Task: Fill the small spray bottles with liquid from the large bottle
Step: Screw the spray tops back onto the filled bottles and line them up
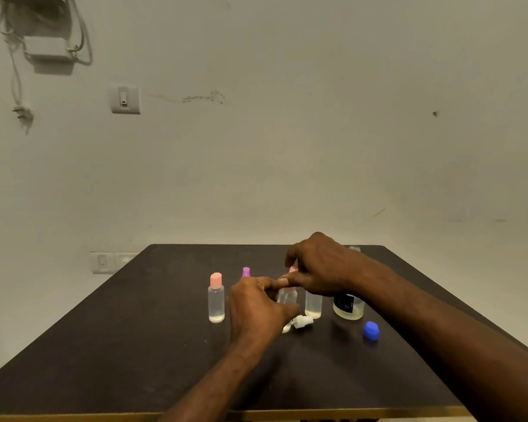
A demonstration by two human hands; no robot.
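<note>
Dark table (134, 345), upright small bottles mid-table. Left hand (256, 309) grips the body of a clear bottle (287, 295); right hand (317, 266) pinches its pink cap (292, 270). Pink-capped bottle (216, 300) stands left. Large bottle (348, 309) right, blue cap (371, 330) lying nearer. White spray head (301, 321) lies near the left hand.

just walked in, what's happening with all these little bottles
A person is working at a dark table. The left hand steadies a small clear bottle while the right hand grips its pink cap. Another small bottle with a pink cap stands to the left. An uncapped small bottle and the large bottle stand to the right. A white spray top and a blue cap lie loose.
</note>
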